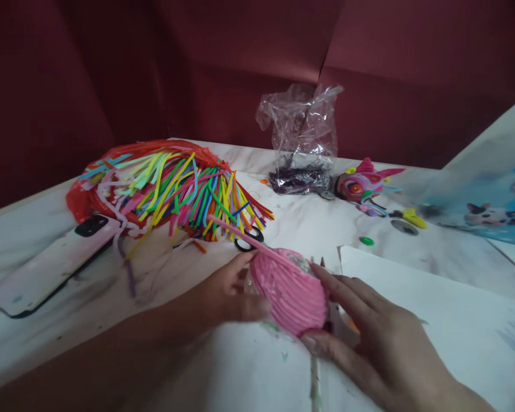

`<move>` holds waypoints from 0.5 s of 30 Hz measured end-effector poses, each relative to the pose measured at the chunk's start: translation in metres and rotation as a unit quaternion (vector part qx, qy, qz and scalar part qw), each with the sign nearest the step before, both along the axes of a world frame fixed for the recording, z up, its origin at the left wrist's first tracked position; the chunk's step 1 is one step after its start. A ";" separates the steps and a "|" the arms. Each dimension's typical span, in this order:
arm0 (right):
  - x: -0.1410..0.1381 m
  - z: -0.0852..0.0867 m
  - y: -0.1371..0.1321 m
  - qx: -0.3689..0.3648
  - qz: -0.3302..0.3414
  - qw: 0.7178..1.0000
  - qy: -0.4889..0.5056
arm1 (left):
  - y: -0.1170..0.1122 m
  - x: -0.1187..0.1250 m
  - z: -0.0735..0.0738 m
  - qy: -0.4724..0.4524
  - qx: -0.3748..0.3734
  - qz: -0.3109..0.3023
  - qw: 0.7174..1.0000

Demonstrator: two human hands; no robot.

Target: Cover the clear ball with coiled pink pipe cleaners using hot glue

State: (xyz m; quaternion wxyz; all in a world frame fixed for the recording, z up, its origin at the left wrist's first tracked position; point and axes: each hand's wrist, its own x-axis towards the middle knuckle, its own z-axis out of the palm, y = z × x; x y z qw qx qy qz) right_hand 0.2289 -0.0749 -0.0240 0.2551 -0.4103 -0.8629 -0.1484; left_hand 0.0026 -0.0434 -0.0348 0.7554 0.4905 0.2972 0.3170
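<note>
Between my two hands is a rounded pink piece [298, 297] covered in rows of pipe cleaner, with a small greyish patch bare near its top. One loose pink pipe cleaner [244, 236] sticks out from it to the upper left. My left hand [236, 292] grips its left side, thumb in front and somewhat blurred. On the right edge, my right hand [364, 326] holds it between thumb and fingers. Just behind the piece lie scissors [257, 233], only their black handles showing.
A red bag [79, 200] of many-coloured pipe cleaners [197, 191] lies at the back left, near a phone [47, 269]. Behind stands a clear plastic bag [304, 131] with dark contents. A pink craft figure [360, 183], a green piece [366, 241] and white paper [433, 292] are on the right.
</note>
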 end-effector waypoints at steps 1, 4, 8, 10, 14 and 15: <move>-0.003 0.001 -0.001 0.018 -0.003 1.000 -0.004 | -0.002 0.002 0.001 -0.033 0.022 -0.001 0.999; -0.014 0.005 -0.007 0.055 -0.016 0.998 -0.027 | -0.005 0.008 0.004 -0.117 0.078 0.012 0.990; -0.031 0.003 -0.014 0.087 -0.019 0.995 -0.039 | -0.002 0.003 0.007 -0.064 0.080 0.083 0.991; -0.039 0.004 -0.015 0.096 -0.008 0.995 -0.026 | 0.001 -0.004 0.009 -0.023 0.072 0.108 0.991; -0.038 0.019 -0.004 0.054 0.063 0.995 0.064 | 0.004 -0.016 0.018 0.010 0.036 0.188 0.981; -0.035 0.025 0.002 0.018 0.083 0.991 0.106 | 0.004 -0.018 0.021 0.002 0.033 0.202 0.979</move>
